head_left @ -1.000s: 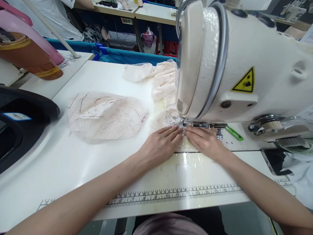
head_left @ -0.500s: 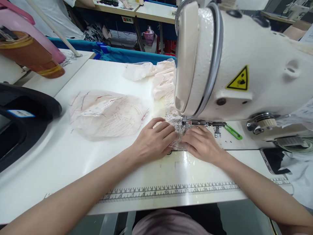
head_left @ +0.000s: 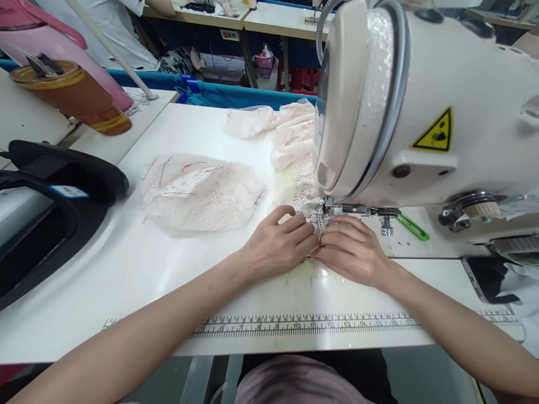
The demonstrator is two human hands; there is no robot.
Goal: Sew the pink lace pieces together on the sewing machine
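A white sewing machine [head_left: 421,106] stands on the right of the white table [head_left: 126,269]. A strip of pale lace fabric [head_left: 309,205] runs under its presser foot [head_left: 332,210] and away toward the back. My left hand [head_left: 280,244] and my right hand [head_left: 351,249] meet just in front of the foot. The fingers of both hands curl and pinch the near end of the lace between them. The lace under my fingers is mostly hidden.
A heap of pale lace pieces with red threads [head_left: 197,191] lies left of my hands. More lace [head_left: 269,120] is piled at the table's back. A black tray [head_left: 46,207] sits at the left, a ruler strip [head_left: 311,324] along the front edge, a phone [head_left: 488,278] at right.
My hands went from lying flat on the lace at the foot to curled and pinching it, drawn slightly toward me. The lace end has bunched up between my fingers.
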